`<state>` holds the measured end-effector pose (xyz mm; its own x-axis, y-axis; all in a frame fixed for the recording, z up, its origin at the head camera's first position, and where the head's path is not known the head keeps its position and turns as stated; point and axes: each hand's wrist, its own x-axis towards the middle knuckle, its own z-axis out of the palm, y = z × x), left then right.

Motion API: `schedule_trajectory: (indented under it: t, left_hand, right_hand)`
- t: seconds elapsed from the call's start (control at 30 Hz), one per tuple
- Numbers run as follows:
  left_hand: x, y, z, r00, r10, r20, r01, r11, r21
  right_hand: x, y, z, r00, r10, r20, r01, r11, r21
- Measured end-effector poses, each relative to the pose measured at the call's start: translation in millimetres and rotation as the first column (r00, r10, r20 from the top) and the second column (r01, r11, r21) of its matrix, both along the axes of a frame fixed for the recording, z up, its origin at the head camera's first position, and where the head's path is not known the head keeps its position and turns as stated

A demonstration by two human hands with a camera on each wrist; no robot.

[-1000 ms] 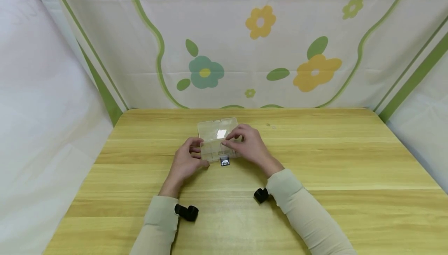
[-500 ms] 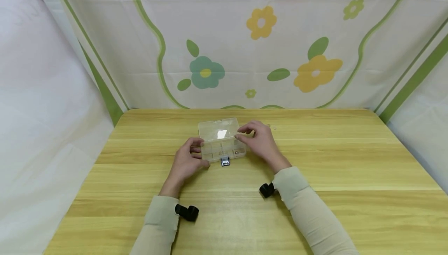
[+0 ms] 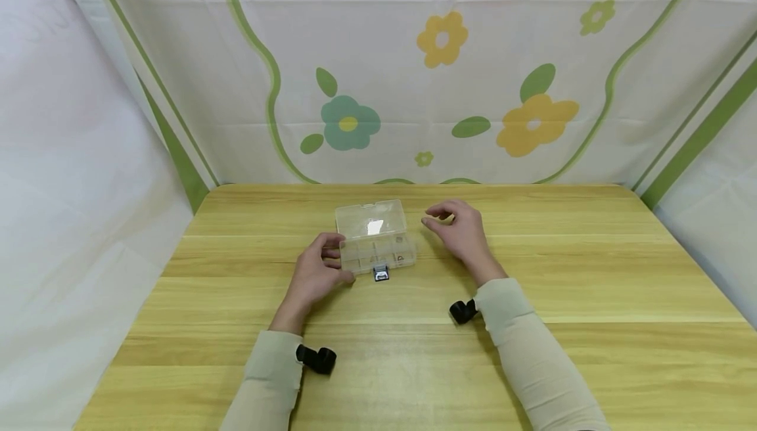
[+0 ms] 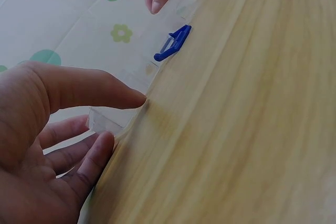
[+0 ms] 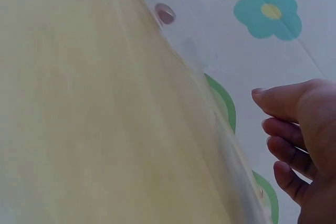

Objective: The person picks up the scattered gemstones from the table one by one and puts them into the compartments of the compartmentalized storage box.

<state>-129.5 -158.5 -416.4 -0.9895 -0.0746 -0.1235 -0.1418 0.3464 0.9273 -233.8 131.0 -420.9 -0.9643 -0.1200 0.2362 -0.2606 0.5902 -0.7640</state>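
A clear plastic compartment box (image 3: 368, 255) lies on the table, its lid (image 3: 355, 221) tilted back. Its blue-edged latch (image 3: 381, 273) hangs at the front. My left hand (image 3: 316, 270) holds the box's left end, thumb at the front corner and fingers along the side. To the right of the box, apart from it, my right hand (image 3: 464, 230) hovers with loosely bent fingers and nothing visible between them. Inside a right-hand compartment sits a small brownish round piece (image 5: 165, 13), and another small piece (image 3: 399, 240) shows behind it. Their exact kind is unclear.
The wooden table (image 3: 568, 365) reaches back to a flowered cloth (image 3: 384, 37). A tiny round item (image 5: 261, 193) shows near the table's far edge in the right wrist view. Black cameras (image 3: 316, 359) are strapped to both wrists.
My right hand has moved from above the box to the right, uncovering its right compartments. It now hides the small items seen on the table behind. The left hand has stayed put.
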Motion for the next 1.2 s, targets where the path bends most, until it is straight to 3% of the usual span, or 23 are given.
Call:
schedule_trajectory:
  t: [0.6,0.8,1.2]
  left_hand:
    - [0.8,0,0.6,1.000,-0.010,-0.006,0.010,1.000,-0.001]
    - [-0.5,0,0.0,1.000,-0.001,0.004,0.001,1.000,0.006]
    - [-1.1,0,-0.1,1.000,-0.001,0.003,0.000,1.000,0.005]
  right_hand:
    - [-12.9,43,-14.0,0.982,-0.173,0.078,0.177,0.983,-0.053]
    - [-13.4,47,-15.0,0.977,-0.182,0.107,0.189,0.980,-0.057]
    - [-12.5,48,-14.1,0.976,-0.191,0.105,0.188,0.981,0.040]
